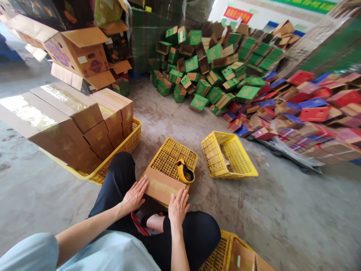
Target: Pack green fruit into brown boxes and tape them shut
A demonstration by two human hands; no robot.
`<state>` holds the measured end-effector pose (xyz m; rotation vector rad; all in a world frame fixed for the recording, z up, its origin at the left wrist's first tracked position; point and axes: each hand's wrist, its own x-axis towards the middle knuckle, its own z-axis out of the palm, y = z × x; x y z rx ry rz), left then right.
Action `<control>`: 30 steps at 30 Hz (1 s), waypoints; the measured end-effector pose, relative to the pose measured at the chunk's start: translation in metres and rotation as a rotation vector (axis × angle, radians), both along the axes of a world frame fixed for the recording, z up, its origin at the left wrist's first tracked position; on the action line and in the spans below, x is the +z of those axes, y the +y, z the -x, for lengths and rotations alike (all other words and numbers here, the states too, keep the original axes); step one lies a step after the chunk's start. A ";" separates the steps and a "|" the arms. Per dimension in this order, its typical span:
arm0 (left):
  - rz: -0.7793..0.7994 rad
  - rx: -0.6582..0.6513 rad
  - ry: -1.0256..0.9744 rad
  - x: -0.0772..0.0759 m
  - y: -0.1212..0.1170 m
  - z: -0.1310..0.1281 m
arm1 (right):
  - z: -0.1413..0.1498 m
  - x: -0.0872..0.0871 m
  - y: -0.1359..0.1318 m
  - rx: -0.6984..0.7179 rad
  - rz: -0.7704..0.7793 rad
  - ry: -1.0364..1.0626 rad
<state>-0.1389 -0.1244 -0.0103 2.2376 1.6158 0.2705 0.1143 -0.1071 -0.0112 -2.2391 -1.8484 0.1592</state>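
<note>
A brown cardboard box (163,184) lies on an upturned yellow plastic crate (166,156) in front of my knees, with shiny tape along its top. My left hand (135,192) rests on the box's left end, fingers stretched out. On its right end lies my right hand (178,207), its fingers also straight and a little apart. Just beyond the box, a yellow and black tape dispenser (185,171) sits on the crate's right side. The underside of the box is hidden.
To the left, a yellow crate (120,156) holds several taped cardboard boxes (81,120). Another yellow crate (229,156) stands tilted at right. Piles of green boxes (199,101) and red and blue boxes (314,113) cover the floor behind. By my right knee sits a crate with cardboard (245,258).
</note>
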 end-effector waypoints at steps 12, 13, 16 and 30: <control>-0.011 0.007 0.066 0.000 0.008 -0.001 | 0.084 0.012 0.031 0.126 0.000 0.069; -0.008 0.012 0.078 0.002 0.008 -0.001 | 0.084 0.012 0.031 0.120 0.003 0.072; 0.004 0.028 0.101 0.007 0.007 -0.003 | 0.068 0.009 0.026 0.068 0.014 0.056; -0.006 0.015 0.045 0.001 0.003 -0.006 | -0.032 -0.016 0.008 -0.290 0.087 0.437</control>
